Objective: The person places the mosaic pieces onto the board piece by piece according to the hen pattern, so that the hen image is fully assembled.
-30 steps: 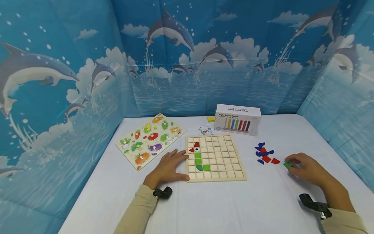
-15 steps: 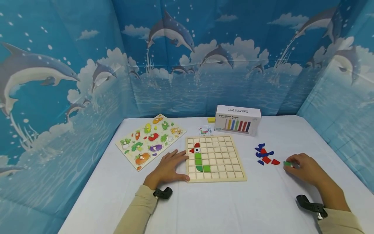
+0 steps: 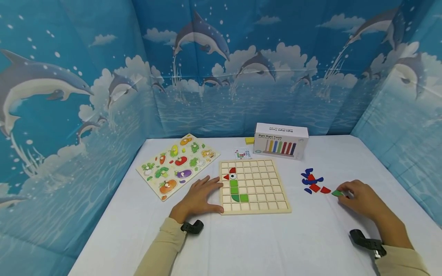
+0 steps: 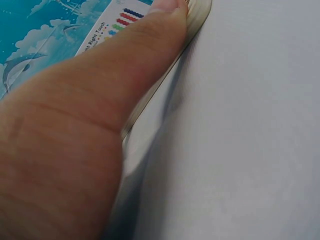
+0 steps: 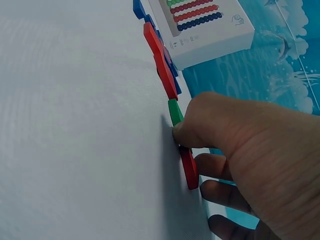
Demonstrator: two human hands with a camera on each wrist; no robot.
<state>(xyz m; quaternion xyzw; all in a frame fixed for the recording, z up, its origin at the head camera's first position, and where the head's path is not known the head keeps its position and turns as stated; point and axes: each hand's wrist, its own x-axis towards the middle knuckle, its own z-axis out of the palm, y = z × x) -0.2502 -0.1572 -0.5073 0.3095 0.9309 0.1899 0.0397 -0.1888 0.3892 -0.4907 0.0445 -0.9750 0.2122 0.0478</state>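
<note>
Green wood is pinched at its edge by the right hand (image 3: 359, 197): the green tile (image 3: 337, 193) lies on the table (image 3: 262, 241), at three o'clock from the board (image 3: 272, 184). So thin a hold could let the tile slip or knock the loose tiles (image 3: 313, 181) at its nine o'clock. The left hand (image 3: 200, 197) is laid flat and open against the board's nine o'clock edge. Counted: one board, six tiles seated, perhaps eight loose, though overlaps blur this.
</note>
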